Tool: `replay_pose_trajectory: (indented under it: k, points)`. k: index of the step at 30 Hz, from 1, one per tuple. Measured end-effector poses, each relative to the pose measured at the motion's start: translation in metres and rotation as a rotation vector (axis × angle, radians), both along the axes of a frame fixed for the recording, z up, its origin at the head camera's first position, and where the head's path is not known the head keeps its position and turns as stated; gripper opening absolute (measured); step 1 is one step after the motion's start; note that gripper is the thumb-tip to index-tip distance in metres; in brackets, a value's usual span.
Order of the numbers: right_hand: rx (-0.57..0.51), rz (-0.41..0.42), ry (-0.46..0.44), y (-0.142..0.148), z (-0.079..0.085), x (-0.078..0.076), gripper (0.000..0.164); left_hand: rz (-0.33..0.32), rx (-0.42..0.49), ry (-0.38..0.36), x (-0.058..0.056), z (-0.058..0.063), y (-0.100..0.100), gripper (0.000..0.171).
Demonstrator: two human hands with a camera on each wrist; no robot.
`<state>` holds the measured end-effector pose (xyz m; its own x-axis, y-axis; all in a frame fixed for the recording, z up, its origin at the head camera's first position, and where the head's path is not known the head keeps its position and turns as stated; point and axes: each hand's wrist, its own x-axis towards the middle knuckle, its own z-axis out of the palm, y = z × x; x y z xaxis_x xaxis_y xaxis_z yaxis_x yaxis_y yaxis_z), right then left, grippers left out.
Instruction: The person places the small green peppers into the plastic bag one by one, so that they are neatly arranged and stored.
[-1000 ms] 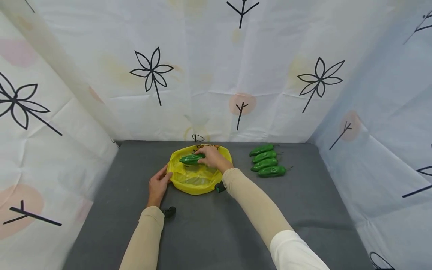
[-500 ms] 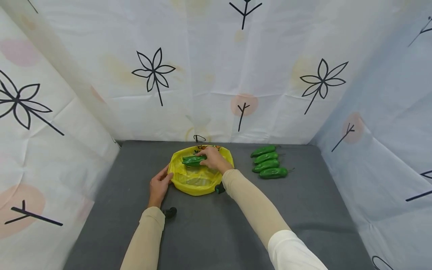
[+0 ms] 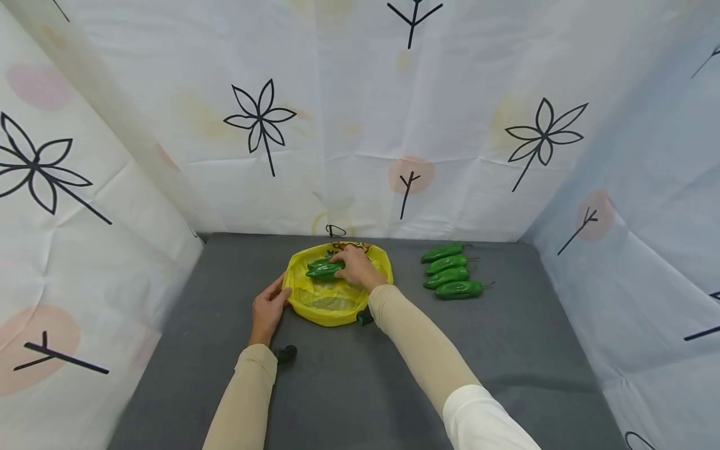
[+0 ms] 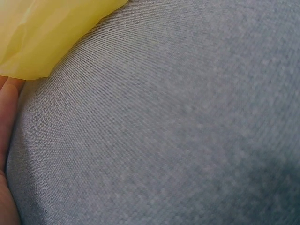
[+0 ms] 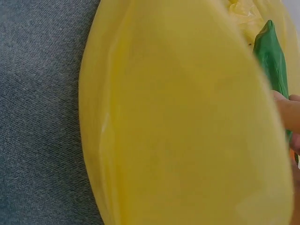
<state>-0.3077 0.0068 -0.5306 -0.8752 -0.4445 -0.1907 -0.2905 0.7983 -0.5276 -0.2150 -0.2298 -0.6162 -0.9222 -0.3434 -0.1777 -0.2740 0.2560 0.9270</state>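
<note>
A yellow plastic bag lies on the dark grey table, its mouth spread wide and facing up. My left hand holds the bag's left rim, thumb on the inner side. Inside the mouth, my right hand grips a green pepper by its right end. Another green pepper shows just behind it. The right wrist view has the gripped pepper partly hidden by my fingers and the yellow plastic. In the left wrist view, only the bag's edge and part of my hand appear.
Several green peppers lie in a row on the table, to the right of the bag. White printed cloth walls in the table at the back and both sides.
The pepper in my right hand has come slightly lower and nearer in the bag, and the one behind it shows more. My left hand keeps its place on the rim.
</note>
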Motion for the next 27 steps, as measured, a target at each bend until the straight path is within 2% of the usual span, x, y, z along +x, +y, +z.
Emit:
replay_pose_trajectory:
  k: [15,27]
  points:
    - [-0.03,-0.013,0.007,0.003,0.0,0.002,0.042,-0.009,0.011,-0.001,-0.001,-0.002,0.0,0.046]
    - [0.039,0.037,0.148,0.003,0.014,0.002,0.04,-0.046,0.056,0.006,0.001,0.0,-0.005,0.047]
